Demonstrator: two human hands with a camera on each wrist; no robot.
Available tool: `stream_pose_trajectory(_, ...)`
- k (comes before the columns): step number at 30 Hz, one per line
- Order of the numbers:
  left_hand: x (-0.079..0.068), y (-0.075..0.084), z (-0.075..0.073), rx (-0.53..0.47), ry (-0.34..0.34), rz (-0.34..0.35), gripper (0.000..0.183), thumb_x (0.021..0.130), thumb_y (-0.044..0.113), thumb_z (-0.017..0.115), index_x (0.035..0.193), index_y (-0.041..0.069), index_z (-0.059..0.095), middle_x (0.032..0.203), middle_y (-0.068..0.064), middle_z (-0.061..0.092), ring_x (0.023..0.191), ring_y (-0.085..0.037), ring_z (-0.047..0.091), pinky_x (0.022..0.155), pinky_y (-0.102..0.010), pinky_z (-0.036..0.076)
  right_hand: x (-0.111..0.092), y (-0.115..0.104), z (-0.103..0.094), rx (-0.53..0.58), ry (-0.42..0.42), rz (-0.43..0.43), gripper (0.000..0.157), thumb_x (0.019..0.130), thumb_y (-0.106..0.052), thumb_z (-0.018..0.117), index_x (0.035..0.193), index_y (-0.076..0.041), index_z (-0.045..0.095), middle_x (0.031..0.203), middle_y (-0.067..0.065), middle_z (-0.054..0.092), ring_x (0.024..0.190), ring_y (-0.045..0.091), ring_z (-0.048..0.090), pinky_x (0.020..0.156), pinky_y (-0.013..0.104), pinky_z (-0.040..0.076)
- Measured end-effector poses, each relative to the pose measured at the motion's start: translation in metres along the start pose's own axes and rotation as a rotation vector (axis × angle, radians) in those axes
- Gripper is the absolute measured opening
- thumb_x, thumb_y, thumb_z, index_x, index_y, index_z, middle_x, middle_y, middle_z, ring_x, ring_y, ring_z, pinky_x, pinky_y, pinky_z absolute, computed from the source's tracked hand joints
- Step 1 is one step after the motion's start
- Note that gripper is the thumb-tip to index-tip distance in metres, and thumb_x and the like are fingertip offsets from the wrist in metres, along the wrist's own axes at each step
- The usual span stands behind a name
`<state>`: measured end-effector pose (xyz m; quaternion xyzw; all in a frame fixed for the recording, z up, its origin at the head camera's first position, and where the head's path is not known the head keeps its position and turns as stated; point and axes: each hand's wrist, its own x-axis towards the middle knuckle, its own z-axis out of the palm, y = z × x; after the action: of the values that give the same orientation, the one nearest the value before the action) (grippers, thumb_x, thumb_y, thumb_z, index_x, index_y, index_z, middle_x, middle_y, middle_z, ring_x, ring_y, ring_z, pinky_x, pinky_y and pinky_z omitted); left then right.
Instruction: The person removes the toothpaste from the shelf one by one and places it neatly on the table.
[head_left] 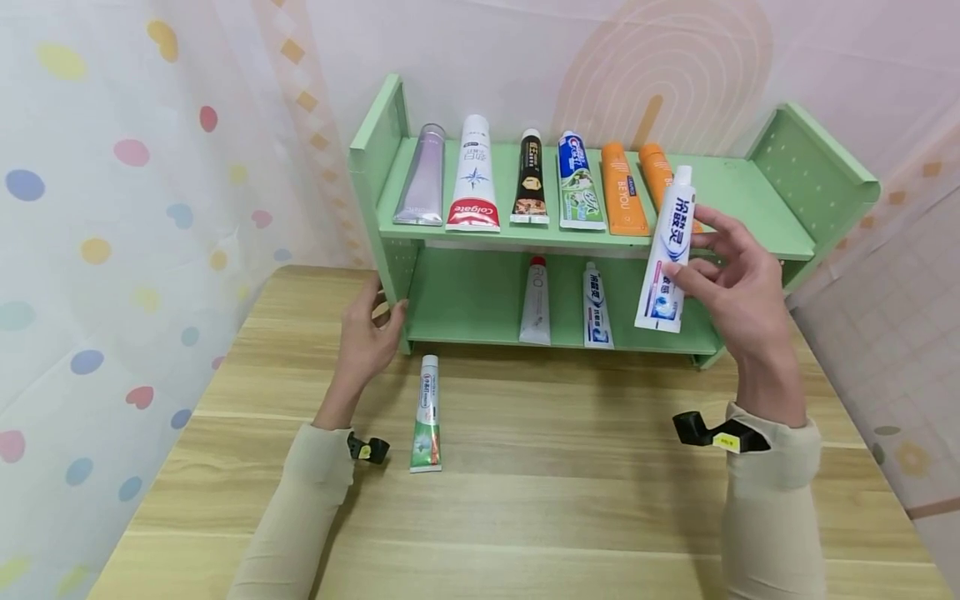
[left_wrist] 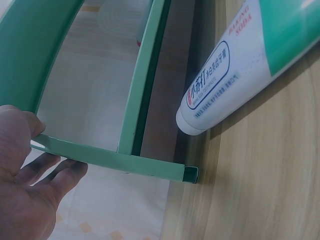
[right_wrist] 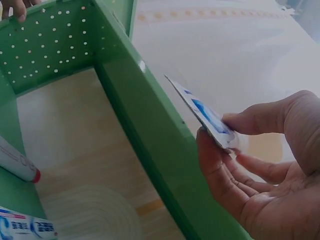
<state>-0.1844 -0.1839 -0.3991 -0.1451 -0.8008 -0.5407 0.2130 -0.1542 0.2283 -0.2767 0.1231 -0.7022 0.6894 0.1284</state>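
Note:
My right hand (head_left: 738, 279) pinches a white and blue toothpaste tube (head_left: 667, 258) between thumb and fingers, cap up, in front of the shelf's right half. The right wrist view catches that tube (right_wrist: 207, 120) nearly edge-on. At the left end of the green two-tier shelf (head_left: 502, 237), my left hand (head_left: 367, 329) grips the side panel's edge; in the left wrist view the thumb lies on one side of the panel (left_wrist: 110, 156) and fingers on the other. A green and white toothpaste tube (head_left: 427, 417) lies on the table near that hand.
The upper tier bears a purple tube (head_left: 423, 179), a Colgate tube (head_left: 474, 171), a black tube (head_left: 531, 179), a blue and green tube (head_left: 579, 183) and two orange tubes (head_left: 624, 192). On the lower tier lie a red-capped tube (head_left: 536, 304) and a white and blue tube (head_left: 597, 308).

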Motion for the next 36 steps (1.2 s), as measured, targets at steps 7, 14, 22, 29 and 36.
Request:
stream_pose_trajectory(7,-0.001,0.002,-0.001,0.000,0.004,0.007,0.050,0.097,-0.008,0.057,0.145,-0.013,0.044,0.138,-0.039,0.054,0.120,-0.055,0.061,0.095,-0.050,0.059,-0.009,0.011,0.012,0.030,-0.043,-0.071,0.066,0.087,0.016,0.069,0.146,-0.008,0.055,0.114,0.007,0.064,0.081,0.011,0.074,0.076,0.020,0.067)
stream_pose_trajectory(14,-0.001,0.001,-0.001,0.008,0.000,0.013,0.049,0.097,-0.008,0.058,0.144,-0.013,0.045,0.137,-0.039,0.054,0.121,-0.055,0.061,0.095,-0.051,0.060,-0.020,0.019,0.023,0.022,-0.068,-0.104,0.069,0.085,0.020,0.068,0.146,-0.006,0.053,0.115,0.008,0.063,0.081,0.012,0.072,0.074,0.020,0.067)
stream_pose_trajectory(22,0.000,0.002,-0.001,0.001,-0.002,0.016,0.047,0.098,-0.007,0.057,0.143,-0.014,0.045,0.137,-0.039,0.054,0.121,-0.055,0.061,0.096,-0.053,0.059,-0.028,0.029,0.036,-0.003,-0.113,-0.104,0.070,0.084,0.020,0.069,0.147,-0.005,0.052,0.116,0.009,0.064,0.083,0.012,0.072,0.065,0.020,0.067)
stream_pose_trajectory(29,0.000,-0.002,-0.001,-0.004,-0.007,0.008,0.048,0.098,-0.007,0.057,0.145,-0.011,0.045,0.137,-0.038,0.054,0.121,-0.057,0.060,0.097,-0.053,0.059,-0.032,0.036,0.045,-0.025,-0.154,-0.076,0.071,0.085,0.016,0.070,0.149,-0.008,0.051,0.117,0.008,0.063,0.081,0.012,0.071,0.050,0.017,0.060)
stream_pose_trajectory(36,0.001,-0.006,0.000,-0.002,-0.001,0.009,0.049,0.098,-0.007,0.056,0.146,-0.010,0.044,0.137,-0.038,0.054,0.120,-0.057,0.060,0.097,-0.050,0.059,-0.033,0.042,0.057,-0.039,-0.205,-0.045,0.071,0.086,0.015,0.070,0.150,-0.007,0.048,0.120,0.008,0.061,0.082,0.011,0.070,0.051,0.018,0.061)
